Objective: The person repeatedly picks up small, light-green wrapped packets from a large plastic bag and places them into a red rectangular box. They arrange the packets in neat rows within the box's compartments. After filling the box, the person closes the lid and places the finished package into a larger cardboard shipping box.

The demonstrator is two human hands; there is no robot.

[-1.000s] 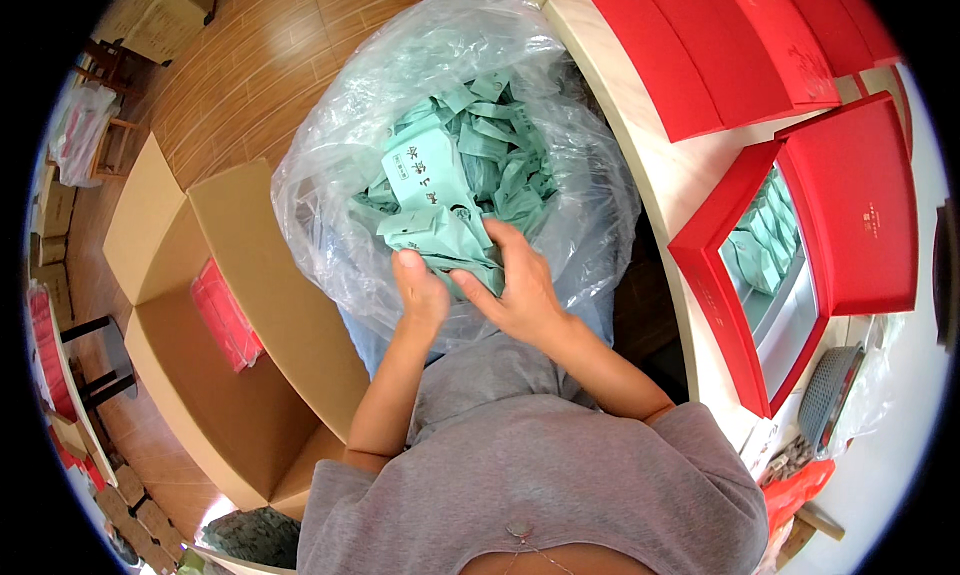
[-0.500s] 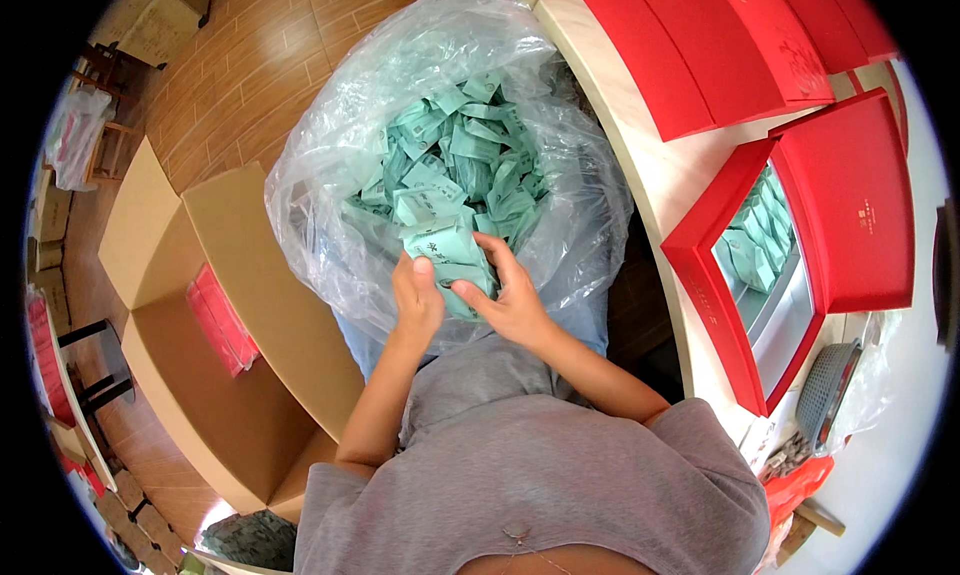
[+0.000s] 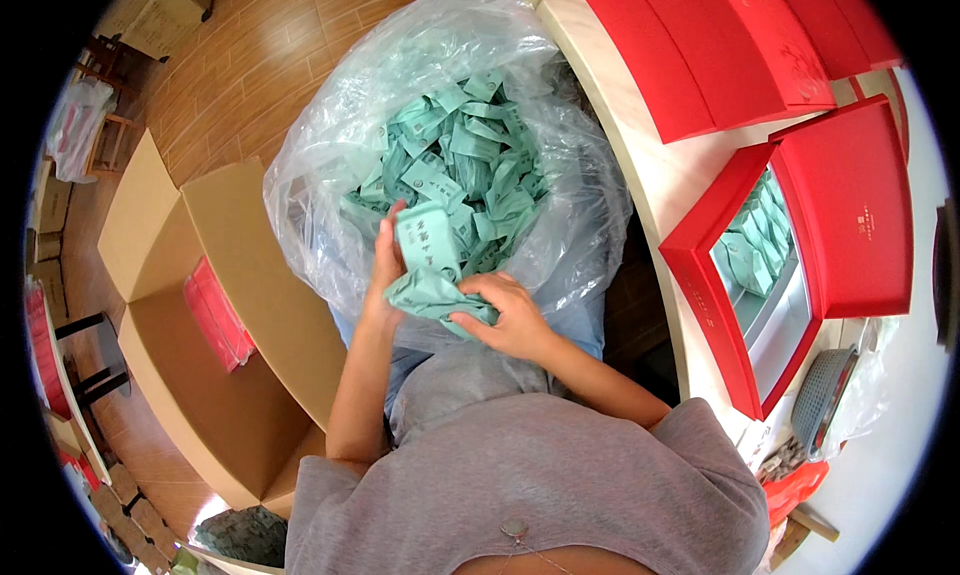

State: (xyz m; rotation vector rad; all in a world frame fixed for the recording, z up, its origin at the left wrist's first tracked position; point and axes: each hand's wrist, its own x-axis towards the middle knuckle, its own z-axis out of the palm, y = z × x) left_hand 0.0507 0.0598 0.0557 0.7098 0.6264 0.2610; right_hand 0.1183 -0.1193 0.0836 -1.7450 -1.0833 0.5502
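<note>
Small green printed packets (image 3: 428, 243) are between my two hands above my lap. My left hand (image 3: 380, 285) is closed along their left side, its fingertips showing past the upper edge. From the right, my right hand (image 3: 516, 321) grips a crumpled green packet (image 3: 428, 293) at the lower end of the bunch, thumb and fingers pressed round it. Just beyond my hands, a large clear plastic bag (image 3: 318, 185) stands open around a heap of similar packets (image 3: 475, 150). How many packets I hold is hidden.
An open red box (image 3: 697, 267) with rows of green packets (image 3: 762, 237) sits on the pale counter (image 3: 640, 160) at right. Closed red boxes (image 3: 690, 60) lie beyond it. At left stands an open cardboard box (image 3: 215, 415) holding a red package (image 3: 217, 320). A grey basket (image 3: 823, 390) is at far right.
My left hand has shifted left and turned more upright along the packets. My right hand has moved slightly right and down. The held packets have spread apart and tilted.
</note>
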